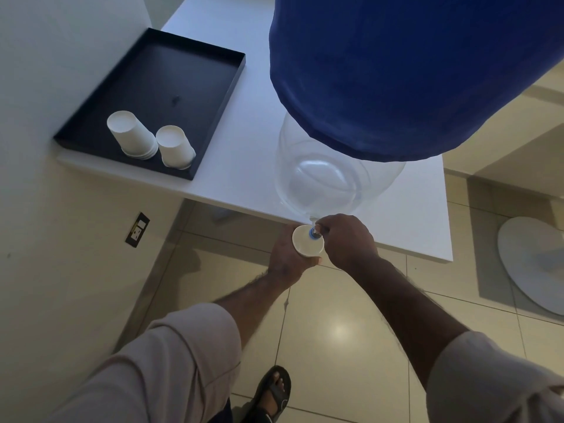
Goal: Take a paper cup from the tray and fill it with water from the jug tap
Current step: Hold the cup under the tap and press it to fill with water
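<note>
1. One big water jug (338, 181), clear-walled under a blue cloth cover (381, 71), stands at the near edge of the white table (244, 141), toward twelve o'clock from the person.
2. At ten o'clock of the jug sits the black tray (146, 74), with two stacks of upturned paper cups (151, 141) left in its near corner.
3. Both forearms reach forward from pale sleeves, and the hands meet just below the table's edge, at six o'clock of the jug.
4. His left hand (285, 257) is wrapped around the paper cup (306, 241), holding it upright with its mouth under the spout.
5. His right hand (348, 242) is closed on the blue jug tap (315, 232), fingers pinching its head.
6. So the cup is taken and set in place; filling looks to be in hand. I cannot make out a stream or the water level, so how full it is stays unknown. Shutting the tap remains.
</note>
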### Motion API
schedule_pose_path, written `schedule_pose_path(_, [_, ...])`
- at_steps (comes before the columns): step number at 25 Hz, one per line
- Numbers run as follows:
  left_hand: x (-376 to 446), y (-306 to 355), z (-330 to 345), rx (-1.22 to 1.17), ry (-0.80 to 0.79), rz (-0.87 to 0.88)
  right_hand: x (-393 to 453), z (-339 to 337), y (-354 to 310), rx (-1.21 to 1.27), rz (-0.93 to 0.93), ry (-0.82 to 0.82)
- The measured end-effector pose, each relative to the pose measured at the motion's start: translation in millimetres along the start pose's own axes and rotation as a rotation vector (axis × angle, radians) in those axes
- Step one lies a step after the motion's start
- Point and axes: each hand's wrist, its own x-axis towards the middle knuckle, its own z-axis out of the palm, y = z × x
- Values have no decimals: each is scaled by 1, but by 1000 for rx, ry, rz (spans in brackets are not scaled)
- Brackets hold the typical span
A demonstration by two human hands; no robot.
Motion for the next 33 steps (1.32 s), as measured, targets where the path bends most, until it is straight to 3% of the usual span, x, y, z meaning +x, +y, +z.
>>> schedule_pose_path(33, [1, -9, 5, -30, -6, 31, 3, 5, 8, 29, -7, 2])
